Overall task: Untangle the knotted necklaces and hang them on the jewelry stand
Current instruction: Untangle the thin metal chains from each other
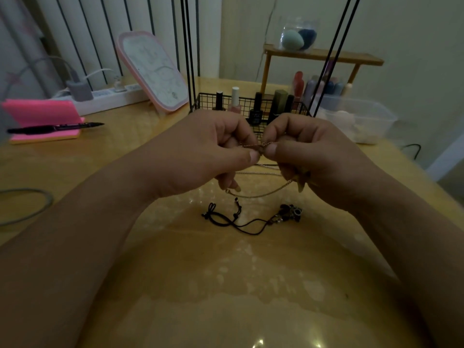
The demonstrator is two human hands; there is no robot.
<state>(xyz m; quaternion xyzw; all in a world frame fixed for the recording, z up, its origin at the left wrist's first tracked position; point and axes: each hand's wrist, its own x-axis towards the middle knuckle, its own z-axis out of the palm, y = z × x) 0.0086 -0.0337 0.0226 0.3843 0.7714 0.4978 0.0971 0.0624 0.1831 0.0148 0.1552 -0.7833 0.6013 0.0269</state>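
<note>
- Both bare forearms reach in from the lower corners and converge mid-frame, with the hands held above the surface point(226, 285).
- The left grip point(213, 151) is curled, thumb and forefinger pinching a thin chain point(259, 145), the lower fingers folded under.
- The right grip point(308, 151) mirrors it, pinching the same chain just beside the left thumb.
- The two thumb tips nearly touch.

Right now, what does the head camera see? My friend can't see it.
A left hand and a right hand pinch a thin gold chain between them above a wooden table. A black cord necklace lies below; a wire basket of bottles stands behind.
</note>
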